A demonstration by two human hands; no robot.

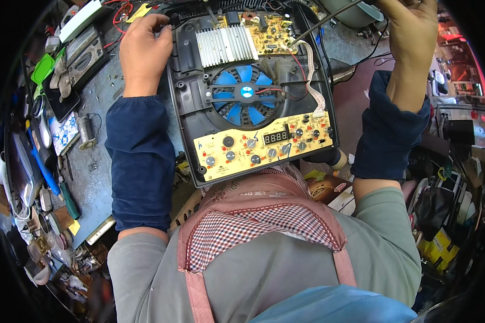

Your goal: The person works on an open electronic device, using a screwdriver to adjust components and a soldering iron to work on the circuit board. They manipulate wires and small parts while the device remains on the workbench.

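An opened induction cooker base (187,116) leans tilted at the bench edge against my apron. Inside it lie a blue-bladed fan (246,92), a silver finned heat sink (226,45), a yellow power board (275,33) and a control board (237,153) with buttons and a small display. My right hand (412,35), at the upper right, is closed on a long-shafted screwdriver (328,20). Its tip meets the power board beside a white cable plug. My left hand (146,51) is closed at the base's upper left edge, thumb against curled fingers; what they hold is hidden.
On the left of the bench are a multimeter (86,58), a solder spool (86,132), a green-handled screwdriver (68,200) and several loose screws. A grey bowl (355,15) stands behind. A white ribbon cable (313,81) joins the two boards. Clutter fills the right side.
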